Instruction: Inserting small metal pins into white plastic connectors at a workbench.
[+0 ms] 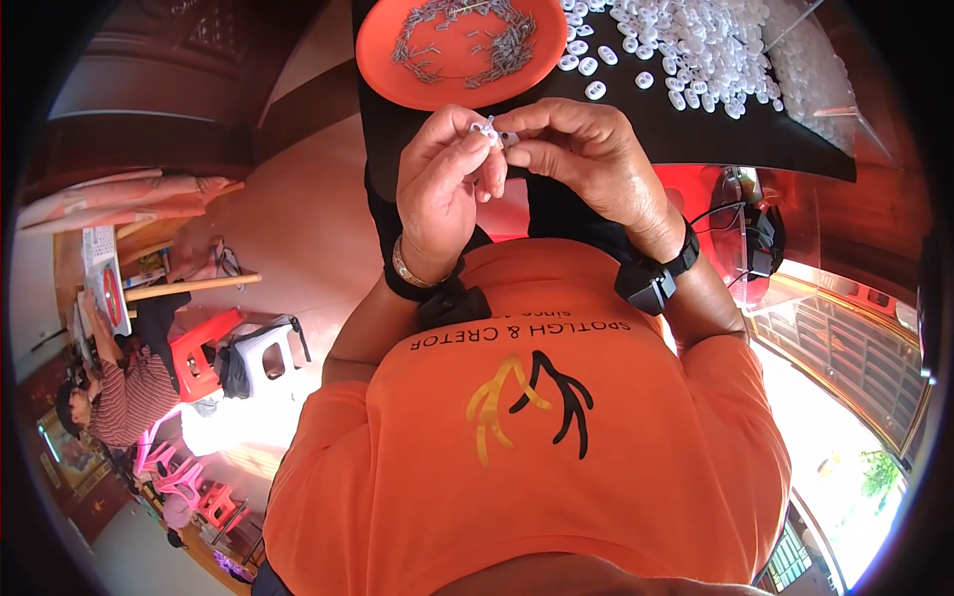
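Observation:
My left hand (440, 189) holds a small white plastic piece (485, 129) between thumb and fingers, just past the near edge of the black table. A thin grey pin seems to stick up from that piece. From the right, my right hand (588, 157) meets it with thumb and forefinger pinched together. What lies between those fingertips is too small and covered to name. Beyond my hands, an orange-red plate (383, 50) carries many thin grey metal pins (512, 50). To its right, a heap of white oval plastic pieces with two holes (711, 45) spreads over the table.
Several loose oval pieces (595, 90) lie near the plate. A clear plastic bag of white pieces (815, 79) rests at the table's right end. The black table (636, 134) ends just beyond my wrists. At left, another person (129, 402) sits near red and white stools (204, 353).

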